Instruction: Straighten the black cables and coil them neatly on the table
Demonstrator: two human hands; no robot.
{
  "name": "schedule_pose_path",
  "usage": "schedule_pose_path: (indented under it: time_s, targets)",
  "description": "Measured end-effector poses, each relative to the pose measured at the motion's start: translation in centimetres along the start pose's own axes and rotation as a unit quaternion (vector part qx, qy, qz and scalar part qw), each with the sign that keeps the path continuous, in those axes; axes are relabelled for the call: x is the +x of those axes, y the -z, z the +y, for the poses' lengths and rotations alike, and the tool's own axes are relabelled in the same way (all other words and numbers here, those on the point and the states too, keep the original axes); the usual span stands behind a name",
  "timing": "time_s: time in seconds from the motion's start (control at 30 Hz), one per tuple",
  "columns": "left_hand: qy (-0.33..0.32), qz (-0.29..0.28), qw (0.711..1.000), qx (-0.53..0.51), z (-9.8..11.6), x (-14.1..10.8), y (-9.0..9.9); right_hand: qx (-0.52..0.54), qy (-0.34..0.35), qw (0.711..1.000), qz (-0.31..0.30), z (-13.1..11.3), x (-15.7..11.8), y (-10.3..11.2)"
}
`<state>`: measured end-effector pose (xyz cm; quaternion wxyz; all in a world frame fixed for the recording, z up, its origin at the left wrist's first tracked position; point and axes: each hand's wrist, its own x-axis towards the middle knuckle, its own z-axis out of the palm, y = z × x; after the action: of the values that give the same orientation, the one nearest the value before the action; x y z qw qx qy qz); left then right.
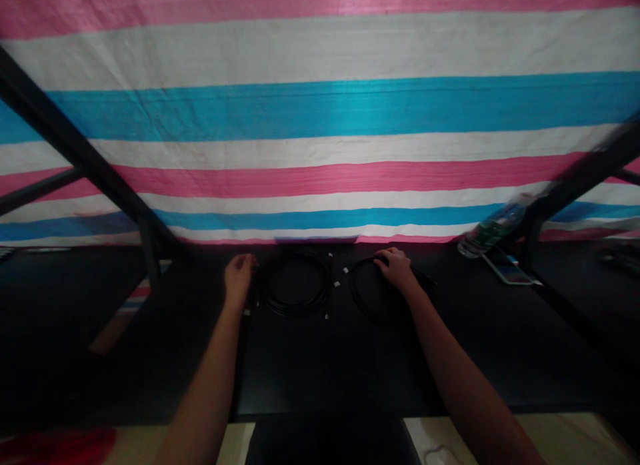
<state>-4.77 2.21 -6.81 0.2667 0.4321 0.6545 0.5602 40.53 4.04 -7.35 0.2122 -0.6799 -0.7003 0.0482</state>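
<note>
A large coil of black cable [295,312] lies on the black tabletop in the middle of the head view. At its left edge is my left hand [239,276], fingers drawn together in a pinch; what they hold, if anything, is too dark to make out. My right hand [396,268] grips a second, looser loop of black cable [356,298] from above, to the right of the coil. One thin end of that cable sticks out to the right of this hand. Several small light-coloured connectors, one of them a plug [345,270], lie around the coil and between the two cables.
A clear plastic bottle [493,230] leans at the back right, beside a phone [510,268] on the tabletop [320,378]. Black metal frame bars [95,155] slope at both sides. A striped pink, white and blue sheet [320,112] hangs behind the table.
</note>
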Motion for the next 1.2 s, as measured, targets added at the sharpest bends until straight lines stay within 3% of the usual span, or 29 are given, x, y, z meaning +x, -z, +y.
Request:
schedule_pose_path:
  time_s: [0.2,0.47,0.9,1.2]
  targets:
    - [0.004,-0.013,1.0,0.007,0.3,-0.4,0.3,0.035,0.03,0.999,0.0,-0.4,0.2,0.6]
    - [0.0,-0.026,1.0,0.016,0.4,-0.3,0.3,0.091,0.122,0.988,-0.042,-2.4,-0.4,0.5]
    - [-0.006,-0.021,0.999,0.045,0.6,-0.2,0.1,0.086,0.114,0.989,-0.024,-3.8,-1.0,1.2]
    - [-0.009,-0.016,0.998,0.066,1.0,-0.4,0.0,0.106,0.181,0.974,-0.09,-6.2,-2.5,0.6]
